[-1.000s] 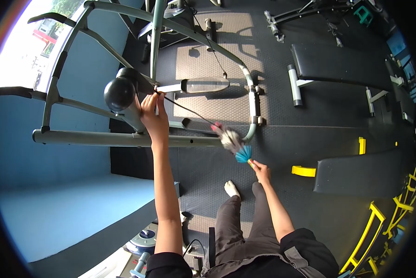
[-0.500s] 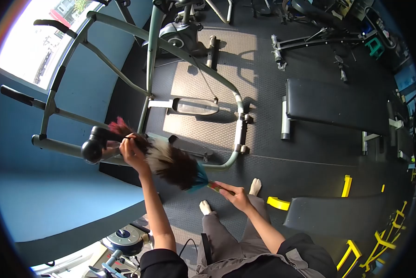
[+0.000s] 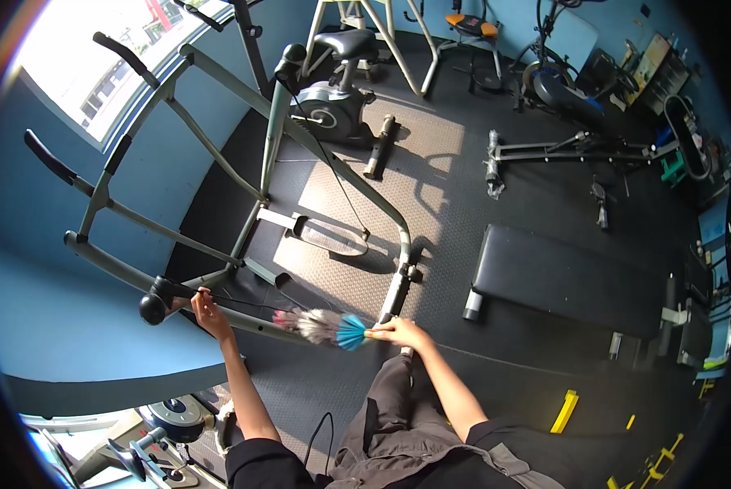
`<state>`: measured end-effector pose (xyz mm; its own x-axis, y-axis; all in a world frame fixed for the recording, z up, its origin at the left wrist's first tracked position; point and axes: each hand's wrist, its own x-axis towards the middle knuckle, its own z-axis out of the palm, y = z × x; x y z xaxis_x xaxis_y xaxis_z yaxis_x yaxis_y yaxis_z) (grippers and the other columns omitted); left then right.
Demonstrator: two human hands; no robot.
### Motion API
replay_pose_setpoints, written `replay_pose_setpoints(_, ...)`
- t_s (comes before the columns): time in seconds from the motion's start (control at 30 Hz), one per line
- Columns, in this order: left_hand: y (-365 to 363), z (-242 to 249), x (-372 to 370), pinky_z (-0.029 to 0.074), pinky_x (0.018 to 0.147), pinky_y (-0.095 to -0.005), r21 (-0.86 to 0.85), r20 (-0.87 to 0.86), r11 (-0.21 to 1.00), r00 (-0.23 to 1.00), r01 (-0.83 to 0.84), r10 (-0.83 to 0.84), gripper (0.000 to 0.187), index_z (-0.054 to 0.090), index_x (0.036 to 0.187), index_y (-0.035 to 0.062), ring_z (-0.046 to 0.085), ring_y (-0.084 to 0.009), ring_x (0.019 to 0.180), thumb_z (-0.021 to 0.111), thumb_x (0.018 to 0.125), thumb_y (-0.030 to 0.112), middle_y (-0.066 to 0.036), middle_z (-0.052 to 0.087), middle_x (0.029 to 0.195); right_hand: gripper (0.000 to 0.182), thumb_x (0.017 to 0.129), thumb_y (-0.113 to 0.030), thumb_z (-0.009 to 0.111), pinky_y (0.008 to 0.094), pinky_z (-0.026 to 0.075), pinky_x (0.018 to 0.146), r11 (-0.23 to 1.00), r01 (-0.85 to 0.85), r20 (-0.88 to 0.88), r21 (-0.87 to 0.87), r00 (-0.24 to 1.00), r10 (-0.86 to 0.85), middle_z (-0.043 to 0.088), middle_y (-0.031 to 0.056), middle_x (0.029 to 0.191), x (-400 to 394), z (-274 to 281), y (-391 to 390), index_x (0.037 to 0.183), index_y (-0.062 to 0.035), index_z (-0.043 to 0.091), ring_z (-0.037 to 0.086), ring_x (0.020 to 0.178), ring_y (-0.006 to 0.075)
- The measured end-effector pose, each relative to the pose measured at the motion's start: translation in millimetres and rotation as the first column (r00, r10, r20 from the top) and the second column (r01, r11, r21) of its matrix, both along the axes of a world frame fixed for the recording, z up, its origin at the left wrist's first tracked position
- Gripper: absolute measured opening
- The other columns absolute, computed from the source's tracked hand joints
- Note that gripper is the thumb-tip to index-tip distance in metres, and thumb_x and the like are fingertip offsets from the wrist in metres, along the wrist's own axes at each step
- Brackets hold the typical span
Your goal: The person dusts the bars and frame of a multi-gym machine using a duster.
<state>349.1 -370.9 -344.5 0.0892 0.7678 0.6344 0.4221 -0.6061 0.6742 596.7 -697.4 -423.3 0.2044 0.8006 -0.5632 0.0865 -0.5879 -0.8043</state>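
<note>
My right hand (image 3: 403,333) is closed around the handle of a feather duster (image 3: 321,326). The duster has a blue collar, grey-white feathers and a pink tip, and lies level beside the lower tube of a grey-green exercise machine (image 3: 259,324). At the machine's lower left corner, my left hand (image 3: 211,316) pinches a thin black cord (image 3: 247,304). That cord runs from near a round black knob (image 3: 151,309) towards the right, passing just above the duster. The left fingertips are close to the knob's black bracket.
A foot plate (image 3: 331,235) sits inside the machine's frame. Behind it stands an exercise bike (image 3: 333,114). To the right is a black padded bench (image 3: 565,273), with yellow metal parts (image 3: 564,411) below it. A blue wall with a window (image 3: 80,73) borders the left.
My right hand and the duster have swung away from the left hand, and the feathers no longer touch near the knob. My left hand stays by the knob. The view has shifted forward.
</note>
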Motion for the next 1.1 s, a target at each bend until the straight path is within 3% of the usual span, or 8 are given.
replay_pose_setpoints(0.17,-1,-12,26,0.040,0.058,-0.0206,-0.052,0.100,0.981,0.977,-0.185,0.189,0.015,0.055,0.090,0.0032,0.050,-0.0077,0.068,0.044,0.092,0.013,-0.002,0.052,0.084,0.032,0.077,-0.036,0.063,0.0226,0.033,0.042,0.995,0.001,0.100,-0.103,0.995,0.010,0.054,-0.0028,0.057,165,88,3,0.105,-0.0213,0.063,0.037,0.045,0.0039)
replay_pose_setpoints(0.3,-9,-9,65,0.044,0.067,-0.0226,-0.073,0.305,0.921,0.871,-0.382,0.386,0.018,0.052,0.098,0.0005,0.054,-0.0123,0.080,0.044,0.092,0.016,-0.006,0.051,0.089,0.039,0.073,-0.032,0.068,0.0269,0.047,0.073,0.991,0.050,0.337,0.126,0.937,-0.090,0.065,0.0080,0.092,254,75,44,0.108,-0.0156,0.061,0.061,0.079,0.0121)
replay_pose_setpoints(0.4,-32,-5,113,0.038,0.082,-0.0338,0.281,0.043,0.320,0.345,-0.905,0.938,0.024,0.049,0.101,0.0002,0.048,-0.0181,0.095,0.045,0.091,0.021,-0.011,0.046,0.106,0.046,0.068,-0.026,0.072,0.0290,0.046,0.080,0.987,0.061,0.370,0.148,0.922,-0.113,0.064,0.0095,0.099,302,47,79,0.110,-0.0128,0.060,0.062,0.089,0.0162)
replay_pose_setpoints(0.47,-38,18,195,0.035,0.084,-0.0339,0.015,0.274,0.470,0.456,-0.882,0.847,0.023,0.050,0.102,0.0017,0.045,-0.0185,0.098,0.048,0.090,0.021,-0.010,0.046,0.106,0.045,0.068,-0.020,0.071,0.0280,0.045,0.080,0.980,0.096,0.339,0.173,0.929,-0.151,0.064,0.0083,0.099,325,18,95,0.110,-0.0113,0.060,0.060,0.089,0.0138)
replay_pose_setpoints(0.57,0,38,292,0.038,0.076,-0.0242,-0.264,0.247,0.907,0.886,-0.328,0.393,0.016,0.057,0.095,0.0024,0.050,-0.0118,0.084,0.052,0.087,0.015,-0.006,0.056,0.098,0.044,0.068,-0.018,0.070,0.0291,0.045,0.081,0.990,0.054,0.327,0.134,0.940,-0.096,0.063,0.0109,0.100,342,7,126,0.110,-0.0120,0.059,0.061,0.092,0.0176)
replay_pose_setpoints(0.73,132,38,414,0.043,0.073,-0.0262,-0.052,-0.042,0.997,0.997,0.060,-0.062,0.021,0.064,0.091,0.0074,0.059,-0.0155,0.078,0.066,0.075,0.020,-0.006,0.063,0.088,0.040,0.071,-0.012,0.068,0.0290,0.047,0.078,0.980,0.040,0.358,0.193,0.928,-0.108,0.062,0.0134,0.101,364,51,168,0.110,-0.0083,0.059,0.062,0.091,0.0200)
replay_pose_setpoints(0.9,168,52,452,0.030,0.077,-0.0338,-0.027,-0.367,0.997,0.928,-0.075,0.060,0.025,0.065,0.076,0.0081,0.055,-0.0176,0.083,0.067,0.072,0.033,-0.002,0.063,0.082,0.038,0.073,-0.001,0.064,0.0248,0.046,0.078,0.920,0.005,0.239,0.391,0.965,-0.107,0.062,0.0150,0.100,406,123,192,0.110,-0.0019,0.057,0.061,0.090,0.0148)
replay_pose_setpoints(1.1,164,43,464,0.030,0.083,-0.0342,0.016,-0.317,0.978,0.926,-0.210,0.204,0.026,0.067,0.070,0.0066,0.051,-0.0197,0.090,0.071,0.066,0.032,-0.001,0.058,0.090,0.039,0.074,-0.002,0.063,0.0245,0.043,0.084,0.927,0.093,-0.055,0.364,0.995,-0.078,0.060,0.0120,0.108,432,8,200,0.113,-0.0025,0.056,0.056,0.097,0.0130)
